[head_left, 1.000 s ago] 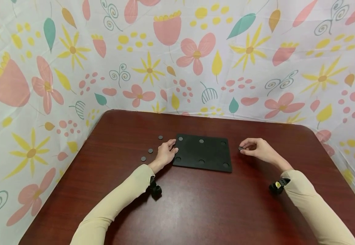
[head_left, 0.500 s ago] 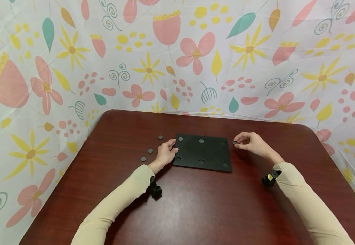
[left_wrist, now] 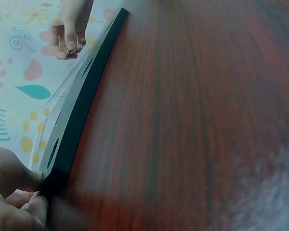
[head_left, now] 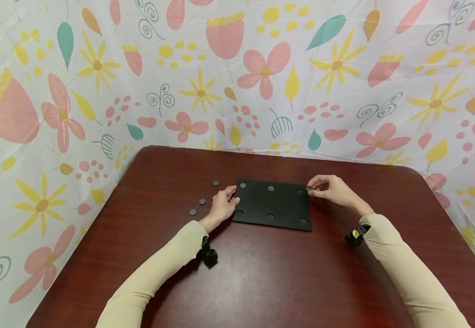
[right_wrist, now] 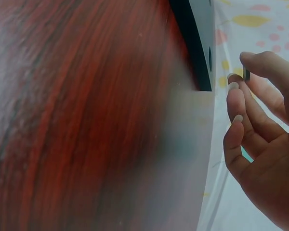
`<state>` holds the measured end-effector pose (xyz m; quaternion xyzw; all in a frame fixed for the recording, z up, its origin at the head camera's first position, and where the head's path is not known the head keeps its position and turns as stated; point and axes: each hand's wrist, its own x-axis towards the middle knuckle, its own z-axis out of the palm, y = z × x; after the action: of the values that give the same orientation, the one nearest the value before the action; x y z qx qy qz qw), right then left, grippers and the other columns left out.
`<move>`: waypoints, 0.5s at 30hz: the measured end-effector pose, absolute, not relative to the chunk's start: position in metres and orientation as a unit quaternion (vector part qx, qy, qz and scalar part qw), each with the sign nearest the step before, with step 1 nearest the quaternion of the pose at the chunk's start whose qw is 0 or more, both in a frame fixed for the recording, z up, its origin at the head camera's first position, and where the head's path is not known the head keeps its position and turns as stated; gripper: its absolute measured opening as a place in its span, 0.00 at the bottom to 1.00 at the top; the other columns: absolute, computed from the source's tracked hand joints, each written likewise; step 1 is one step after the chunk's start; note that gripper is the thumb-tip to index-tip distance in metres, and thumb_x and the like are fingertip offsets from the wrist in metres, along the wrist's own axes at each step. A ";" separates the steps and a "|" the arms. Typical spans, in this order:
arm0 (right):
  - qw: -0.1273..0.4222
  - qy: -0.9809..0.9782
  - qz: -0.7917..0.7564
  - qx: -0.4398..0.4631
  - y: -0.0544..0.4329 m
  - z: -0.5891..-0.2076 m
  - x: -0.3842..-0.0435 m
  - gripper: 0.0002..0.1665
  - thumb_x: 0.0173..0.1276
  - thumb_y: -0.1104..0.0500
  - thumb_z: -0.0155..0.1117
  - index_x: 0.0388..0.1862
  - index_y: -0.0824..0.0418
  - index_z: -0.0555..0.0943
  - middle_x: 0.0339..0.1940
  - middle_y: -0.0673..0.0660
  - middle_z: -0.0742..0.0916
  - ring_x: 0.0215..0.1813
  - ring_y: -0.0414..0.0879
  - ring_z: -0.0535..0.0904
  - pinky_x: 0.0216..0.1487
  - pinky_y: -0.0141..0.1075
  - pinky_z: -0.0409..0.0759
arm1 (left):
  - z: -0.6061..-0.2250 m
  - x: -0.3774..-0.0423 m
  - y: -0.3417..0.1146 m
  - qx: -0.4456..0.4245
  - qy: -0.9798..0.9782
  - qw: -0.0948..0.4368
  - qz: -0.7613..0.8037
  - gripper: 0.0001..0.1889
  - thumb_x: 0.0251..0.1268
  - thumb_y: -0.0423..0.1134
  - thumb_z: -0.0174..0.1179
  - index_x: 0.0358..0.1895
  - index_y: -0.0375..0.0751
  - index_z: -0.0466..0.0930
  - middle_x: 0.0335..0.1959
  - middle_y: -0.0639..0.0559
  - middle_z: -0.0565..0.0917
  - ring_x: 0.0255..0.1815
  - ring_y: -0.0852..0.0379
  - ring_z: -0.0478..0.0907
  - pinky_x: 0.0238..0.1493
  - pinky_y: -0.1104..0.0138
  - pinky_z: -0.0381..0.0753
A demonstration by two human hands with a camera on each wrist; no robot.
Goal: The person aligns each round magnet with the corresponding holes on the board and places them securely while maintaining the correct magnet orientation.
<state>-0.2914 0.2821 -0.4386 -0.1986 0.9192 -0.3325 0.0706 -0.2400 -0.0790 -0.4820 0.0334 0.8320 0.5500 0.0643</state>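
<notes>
A flat black board [head_left: 274,203] with several round recesses lies on the table. Grey discs fill its far-left and far-middle recesses; the other recesses look dark. My left hand [head_left: 222,204] touches the board's left edge with fingers and thumb, seen close at the corner in the left wrist view. Between thumb and fingertips, my right hand [head_left: 332,189] pinches a small dark disc [head_left: 309,188], just above the board's far right corner. Edge-on, that disc [right_wrist: 246,73] shows in the right wrist view, apart from the board.
Three loose grey discs, a far one [head_left: 216,183], a middle one [head_left: 202,201] and a near one [head_left: 193,212], lie left of the board. The brown wooden table [head_left: 262,273] meets a flower-patterned curtain [head_left: 163,59] at the back and sides.
My right hand has moved left and slightly away from me with the disc, from beside the board to its far right corner. My left hand stays in place at the left edge.
</notes>
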 end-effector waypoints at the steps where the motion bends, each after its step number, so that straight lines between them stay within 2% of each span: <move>1: 0.070 0.918 -0.335 -0.201 0.281 -0.439 -0.292 0.13 0.66 0.60 0.67 0.47 0.64 0.82 0.40 0.60 0.86 0.41 0.51 0.81 0.41 0.30 0.78 | -0.482 -0.240 -0.079 0.034 0.833 0.064 0.549 0.26 0.72 0.32 0.53 0.72 0.38 0.63 0.74 0.42 0.64 0.73 0.47 0.64 0.64 0.61 0.75; 4: 0.069 0.914 -0.342 -0.207 0.279 -0.441 -0.295 0.12 0.65 0.61 0.67 0.46 0.65 0.82 0.39 0.61 0.86 0.40 0.51 0.82 0.39 0.31 0.78 | -0.481 -0.240 -0.079 0.033 0.832 0.064 0.550 0.26 0.72 0.32 0.53 0.72 0.38 0.63 0.74 0.43 0.64 0.73 0.48 0.64 0.64 0.61 0.74; 9: 0.066 0.916 -0.334 -0.211 0.276 -0.443 -0.298 0.12 0.65 0.55 0.69 0.44 0.59 0.83 0.38 0.56 0.86 0.38 0.45 0.81 0.39 0.30 0.77 | -0.482 -0.240 -0.079 0.037 0.835 0.065 0.545 0.26 0.73 0.33 0.53 0.72 0.38 0.63 0.74 0.43 0.64 0.73 0.47 0.64 0.64 0.61 0.75; 15: 0.058 0.916 -0.335 -0.212 0.274 -0.445 -0.301 0.11 0.64 0.54 0.70 0.43 0.56 0.83 0.38 0.54 0.86 0.39 0.47 0.81 0.39 0.33 0.78 | -0.483 -0.240 -0.078 0.035 0.834 0.066 0.547 0.27 0.72 0.32 0.53 0.73 0.38 0.62 0.75 0.43 0.62 0.73 0.48 0.64 0.65 0.63 0.74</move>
<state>-0.3014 0.2737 -0.4449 -0.2124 0.9160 -0.3354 0.0578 -0.2404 -0.0777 -0.4825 0.0350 0.8340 0.5466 0.0661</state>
